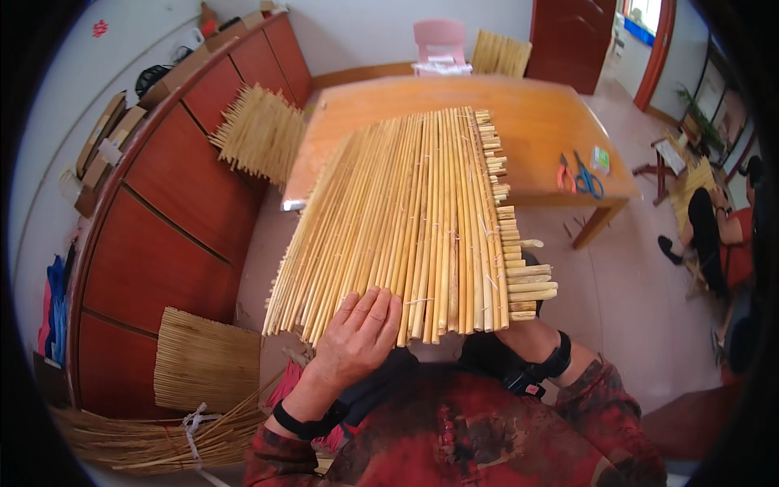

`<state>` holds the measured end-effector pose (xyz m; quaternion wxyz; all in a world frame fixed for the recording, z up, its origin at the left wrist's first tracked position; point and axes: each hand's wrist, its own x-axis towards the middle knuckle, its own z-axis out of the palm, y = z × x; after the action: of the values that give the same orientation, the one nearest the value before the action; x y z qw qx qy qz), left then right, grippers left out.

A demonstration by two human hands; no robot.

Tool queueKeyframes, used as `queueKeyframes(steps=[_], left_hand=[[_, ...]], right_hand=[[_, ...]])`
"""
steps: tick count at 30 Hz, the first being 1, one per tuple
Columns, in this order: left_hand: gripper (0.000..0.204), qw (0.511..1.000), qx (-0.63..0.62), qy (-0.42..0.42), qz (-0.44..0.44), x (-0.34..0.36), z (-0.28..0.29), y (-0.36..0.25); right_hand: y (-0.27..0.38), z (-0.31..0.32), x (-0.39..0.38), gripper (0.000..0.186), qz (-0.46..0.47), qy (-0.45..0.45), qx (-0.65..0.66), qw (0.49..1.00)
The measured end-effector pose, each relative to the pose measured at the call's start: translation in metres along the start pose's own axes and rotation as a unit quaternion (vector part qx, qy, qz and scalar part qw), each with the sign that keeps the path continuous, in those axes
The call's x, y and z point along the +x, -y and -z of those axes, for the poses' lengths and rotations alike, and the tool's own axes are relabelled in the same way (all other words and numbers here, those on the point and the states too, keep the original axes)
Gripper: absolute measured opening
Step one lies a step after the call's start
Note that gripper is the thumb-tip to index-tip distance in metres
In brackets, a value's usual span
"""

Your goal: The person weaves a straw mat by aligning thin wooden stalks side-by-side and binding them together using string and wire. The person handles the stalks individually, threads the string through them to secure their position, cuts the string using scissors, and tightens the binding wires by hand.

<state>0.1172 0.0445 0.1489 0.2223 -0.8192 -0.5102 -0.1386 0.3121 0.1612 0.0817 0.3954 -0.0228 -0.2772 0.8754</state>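
A thick mat of straw-coloured reed stalks (pixel 406 211), tied with thin thread, is tilted in front of me, its far end over the table. Short cut stalk ends of a lower layer (pixel 519 268) stick out along its right side. My left hand (pixel 359 334) grips the mat's near edge, its fingers bent over the top stalks and its thumb out of sight. Under the near right corner is my right hand (pixel 523 337). The mat covers its fingers, so their hold is hidden.
Red-handled pliers (pixel 565 174), blue-handled scissors (pixel 587 177) and a small green-and-white box (pixel 600 159) lie on the wooden table (pixel 535 122). More reed mats (pixel 258 134) lean by the red cabinets (pixel 195 154). A tied reed bundle (pixel 162 438) lies lower left. Another person (pixel 722 227) sits at right.
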Motion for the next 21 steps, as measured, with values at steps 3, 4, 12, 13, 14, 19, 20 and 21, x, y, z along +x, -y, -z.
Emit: queueKeyframes(steps=[3,4,12,13,14,19,20,21], left_hand=[[0.032,0.998,-0.014,0.028,0.05,0.001,-0.014,-0.011],[0.032,0.998,-0.024,0.039,0.048,0.002,-0.012,-0.014],[0.036,0.999,-0.051,-0.001,0.015,0.009,-0.011,-0.042],[0.036,0.998,-0.059,0.008,0.026,0.014,-0.01,-0.043],[0.035,0.997,-0.066,0.015,0.037,0.019,-0.009,-0.043],[0.031,0.995,-0.047,-0.067,0.061,0.023,-0.022,-0.046],[0.032,0.994,-0.04,-0.08,0.059,0.029,-0.017,-0.043],[0.033,0.994,-0.029,-0.092,0.058,0.033,-0.014,-0.042]], right_hand=[[0.0,0.006,-0.01,0.046,-0.016,-0.027,-0.022,0.999],[0.0,0.007,-0.014,0.046,-0.02,-0.034,-0.025,0.999],[0.001,0.008,-0.021,0.044,-0.046,-0.045,-0.036,0.997],[0.001,0.008,-0.021,0.044,-0.047,-0.042,-0.036,0.997],[0.002,0.007,-0.019,0.044,-0.047,-0.039,-0.036,0.997],[-0.003,0.005,-0.009,0.043,-0.046,-0.015,-0.051,0.998],[0.002,0.004,-0.006,0.042,-0.036,-0.015,-0.054,0.998],[0.003,0.001,-0.004,0.042,-0.031,-0.006,-0.058,0.998]])
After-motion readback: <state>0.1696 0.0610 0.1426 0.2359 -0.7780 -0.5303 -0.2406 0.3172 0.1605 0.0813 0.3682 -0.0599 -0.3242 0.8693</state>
